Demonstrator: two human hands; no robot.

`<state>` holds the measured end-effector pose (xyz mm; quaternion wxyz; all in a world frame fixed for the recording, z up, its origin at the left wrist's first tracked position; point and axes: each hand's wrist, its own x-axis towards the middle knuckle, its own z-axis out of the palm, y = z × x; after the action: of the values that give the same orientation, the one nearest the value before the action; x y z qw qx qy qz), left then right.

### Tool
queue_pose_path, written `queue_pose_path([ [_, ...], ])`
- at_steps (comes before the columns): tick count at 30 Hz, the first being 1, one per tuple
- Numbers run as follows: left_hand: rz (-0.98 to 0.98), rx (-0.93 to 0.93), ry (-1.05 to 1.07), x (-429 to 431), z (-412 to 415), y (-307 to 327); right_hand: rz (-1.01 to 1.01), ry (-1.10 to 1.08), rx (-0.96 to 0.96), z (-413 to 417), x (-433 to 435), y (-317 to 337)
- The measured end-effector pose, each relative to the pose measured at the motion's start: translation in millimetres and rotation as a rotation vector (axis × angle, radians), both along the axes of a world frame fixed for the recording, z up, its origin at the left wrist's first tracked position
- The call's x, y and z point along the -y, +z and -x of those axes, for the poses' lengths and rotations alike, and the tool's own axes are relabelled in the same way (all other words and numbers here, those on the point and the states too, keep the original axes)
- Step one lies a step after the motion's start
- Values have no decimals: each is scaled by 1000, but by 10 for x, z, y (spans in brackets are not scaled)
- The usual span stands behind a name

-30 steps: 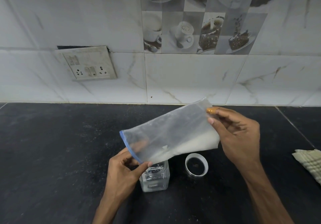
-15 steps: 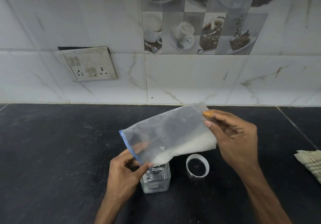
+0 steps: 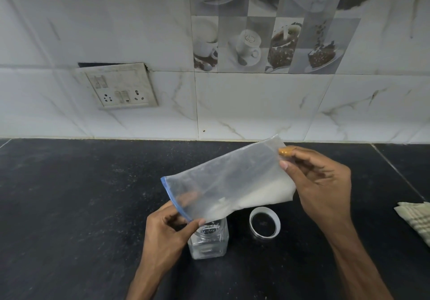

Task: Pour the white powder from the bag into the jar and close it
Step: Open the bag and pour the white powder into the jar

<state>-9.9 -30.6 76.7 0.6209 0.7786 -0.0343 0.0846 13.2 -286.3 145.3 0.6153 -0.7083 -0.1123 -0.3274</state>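
A clear plastic bag [image 3: 223,181] with a blue zip edge is held tilted over the black counter, its mouth low at the left. White powder lies along the bag's lower right side. My left hand [image 3: 165,232] pinches the blue mouth edge just above a small square glass jar [image 3: 208,241], which stands open on the counter. My right hand [image 3: 318,183] pinches the bag's raised closed end. The jar's white round lid [image 3: 265,222] lies on the counter to the right of the jar, open side up.
A folded checked cloth [image 3: 416,220] lies at the counter's right edge. The black stone counter [image 3: 69,206] runs to a white tiled wall bearing a switch and socket plate [image 3: 121,87].
The bag's mouth has sunk a little closer to the jar's opening, and my right hand has shifted slightly left. The jar and lid have not moved.
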Motion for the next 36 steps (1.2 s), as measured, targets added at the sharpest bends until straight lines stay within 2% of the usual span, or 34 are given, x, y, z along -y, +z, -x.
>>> queue_pose_path([
  [8,7,-7,2,-10,-2,13,-99,29,-53,29,-42,51],
  [15,-4,-23,9,-9,11,21,-101,31,-31,25,-80,44],
  [23,21,-60,-5,-8,17,-5,173,-110,23,15,-28,19],
  [31,17,-53,-4,5,21,38,53,-191,3,55,-33,-7],
  [36,13,-52,-5,11,26,49,57,-118,-38,77,-49,47],
])
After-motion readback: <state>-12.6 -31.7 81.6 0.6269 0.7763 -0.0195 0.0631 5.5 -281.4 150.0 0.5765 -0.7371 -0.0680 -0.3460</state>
